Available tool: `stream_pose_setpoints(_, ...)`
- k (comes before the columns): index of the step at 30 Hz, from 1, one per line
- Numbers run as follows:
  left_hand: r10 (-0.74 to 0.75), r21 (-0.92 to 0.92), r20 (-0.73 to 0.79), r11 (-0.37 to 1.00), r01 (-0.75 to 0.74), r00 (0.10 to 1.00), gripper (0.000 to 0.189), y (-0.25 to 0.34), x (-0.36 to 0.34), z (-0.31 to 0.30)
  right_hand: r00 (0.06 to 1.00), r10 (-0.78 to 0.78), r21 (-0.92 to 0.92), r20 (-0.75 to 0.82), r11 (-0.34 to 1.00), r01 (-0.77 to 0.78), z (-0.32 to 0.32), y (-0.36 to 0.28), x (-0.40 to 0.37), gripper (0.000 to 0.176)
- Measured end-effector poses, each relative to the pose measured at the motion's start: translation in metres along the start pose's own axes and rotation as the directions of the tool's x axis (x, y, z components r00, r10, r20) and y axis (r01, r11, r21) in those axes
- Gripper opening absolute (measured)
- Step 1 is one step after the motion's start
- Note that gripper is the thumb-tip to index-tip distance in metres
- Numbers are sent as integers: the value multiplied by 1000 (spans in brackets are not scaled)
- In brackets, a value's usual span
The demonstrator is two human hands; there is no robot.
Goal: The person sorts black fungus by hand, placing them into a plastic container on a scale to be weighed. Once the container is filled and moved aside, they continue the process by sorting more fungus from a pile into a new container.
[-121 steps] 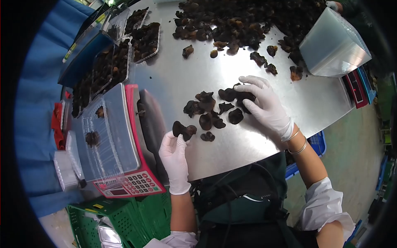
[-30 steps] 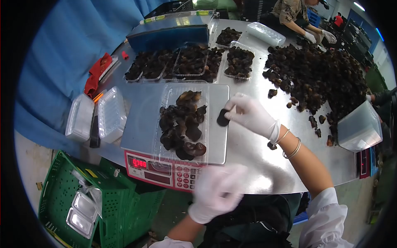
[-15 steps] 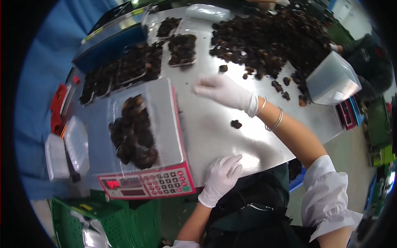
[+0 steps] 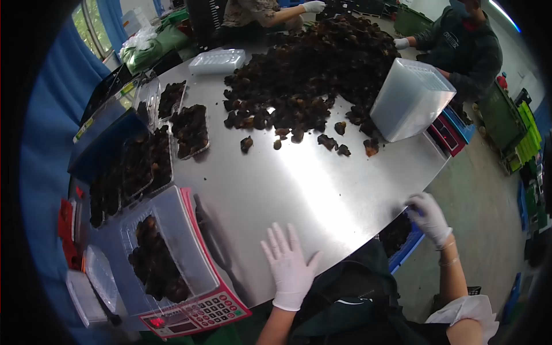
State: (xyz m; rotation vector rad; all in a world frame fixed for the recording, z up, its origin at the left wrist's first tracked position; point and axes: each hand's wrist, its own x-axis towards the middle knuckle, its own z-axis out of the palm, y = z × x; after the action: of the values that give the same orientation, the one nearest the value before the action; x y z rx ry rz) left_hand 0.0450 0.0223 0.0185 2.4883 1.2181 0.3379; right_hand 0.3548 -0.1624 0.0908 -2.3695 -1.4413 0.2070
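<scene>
White gloves cover both of my hands. My left hand [image 4: 288, 265] is spread over the metal table [image 4: 276, 195] near its front edge, with nothing in it. At the table's right corner, my right hand [image 4: 426, 215] is over a blue basket [image 4: 409, 250] of dark pieces; its fingers are bent around something dark I cannot make out. On the left, a red-edged scale [image 4: 215, 310] bears a clear tray of dark, mushroom-like pieces [image 4: 154, 261].
A large heap of dark pieces [image 4: 322, 63] covers the table's far side. Stacked clear trays [image 4: 411, 100] stand at the right, and filled trays [image 4: 190, 131] at the left. A co-worker in dark clothes [image 4: 466, 49] and another in patterned clothes [image 4: 253, 12] are beyond.
My right hand has moved from above the table to the basket at the right. My left hand has spread its fingers. The loose dark piece near my right forearm is gone from the table. The view has shifted.
</scene>
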Motion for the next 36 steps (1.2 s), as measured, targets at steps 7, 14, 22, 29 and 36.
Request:
stream_pose_setpoints(7,655,-675,129,608,-418,744,51,51,17,9,993,-3,286,-115,957,36,13,-3,22,26)
stream_pose_setpoints(14,-94,-755,-240,643,-125,966,22,14,93,-6,810,-585,267,45,788,554,148,-117,97,66)
stream_pose_setpoints(22,-170,-724,-186,690,-18,968,21,-8,125,12,946,-323,-57,-7,945,322,127,-39,142,72)
stream_pose_setpoints(29,-176,-700,-159,714,15,971,21,2,129,12,956,-229,207,185,960,190,51,-28,155,46)
stream_pose_setpoints(36,-239,-768,-141,639,46,961,20,-3,127,18,868,-241,135,-434,935,327,96,-41,317,63)
